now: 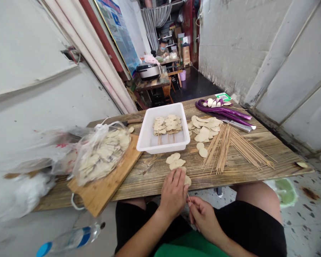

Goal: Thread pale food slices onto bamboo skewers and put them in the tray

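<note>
My left hand lies with its fingers stretched out over pale thin slices at the table's front edge, and partly covers them. Below it, my right hand pinches a thin wooden skewer whose tip runs under the left hand. Whether the skewer passes through the covered slices is hidden. Beyond the hands stands a white plastic tray with slices threaded on skewers in it. To the right lie a heap of loose slices and a fanned bundle of bare skewers.
At the left, a clear bag of slices rests on a wooden cutting board. Purple eggplants and a knife lie at the far right. A plastic bottle is below the table. Farther back stands a cooker.
</note>
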`<action>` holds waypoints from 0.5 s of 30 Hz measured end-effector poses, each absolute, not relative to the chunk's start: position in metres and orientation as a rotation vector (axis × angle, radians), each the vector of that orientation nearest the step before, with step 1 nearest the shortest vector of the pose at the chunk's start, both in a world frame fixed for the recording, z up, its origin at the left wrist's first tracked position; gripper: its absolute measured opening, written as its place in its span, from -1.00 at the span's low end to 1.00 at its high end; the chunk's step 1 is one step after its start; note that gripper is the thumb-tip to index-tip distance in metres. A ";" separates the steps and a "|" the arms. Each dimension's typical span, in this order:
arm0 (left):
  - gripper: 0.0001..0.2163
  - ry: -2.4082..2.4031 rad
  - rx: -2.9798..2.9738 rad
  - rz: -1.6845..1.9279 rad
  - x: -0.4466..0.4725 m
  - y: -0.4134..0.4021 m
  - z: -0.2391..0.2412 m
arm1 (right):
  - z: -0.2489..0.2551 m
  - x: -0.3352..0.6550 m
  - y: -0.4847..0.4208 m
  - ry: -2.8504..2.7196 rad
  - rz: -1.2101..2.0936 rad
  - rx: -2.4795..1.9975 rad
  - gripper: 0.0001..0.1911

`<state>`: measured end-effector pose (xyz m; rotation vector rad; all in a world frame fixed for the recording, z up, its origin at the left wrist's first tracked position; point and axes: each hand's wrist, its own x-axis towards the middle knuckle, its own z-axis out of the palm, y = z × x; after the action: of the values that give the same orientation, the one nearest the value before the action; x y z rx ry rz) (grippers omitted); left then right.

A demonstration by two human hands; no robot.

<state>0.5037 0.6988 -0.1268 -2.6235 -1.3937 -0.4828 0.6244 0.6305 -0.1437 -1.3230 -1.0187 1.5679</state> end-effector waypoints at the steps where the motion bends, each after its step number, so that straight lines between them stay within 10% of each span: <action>1: -0.55 -1.410 -2.616 -0.462 0.505 0.700 -0.125 | -0.143 0.624 0.630 -1.023 1.565 -1.326 -0.54; 15: -0.58 -1.512 -2.540 -0.357 0.526 0.702 -0.115 | -0.146 0.623 0.633 -1.027 1.523 -1.307 -0.58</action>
<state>0.5256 0.7019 -0.1150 -2.5403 -1.5123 -0.3568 0.6229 0.6330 -0.1462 -1.3072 -1.0275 1.5228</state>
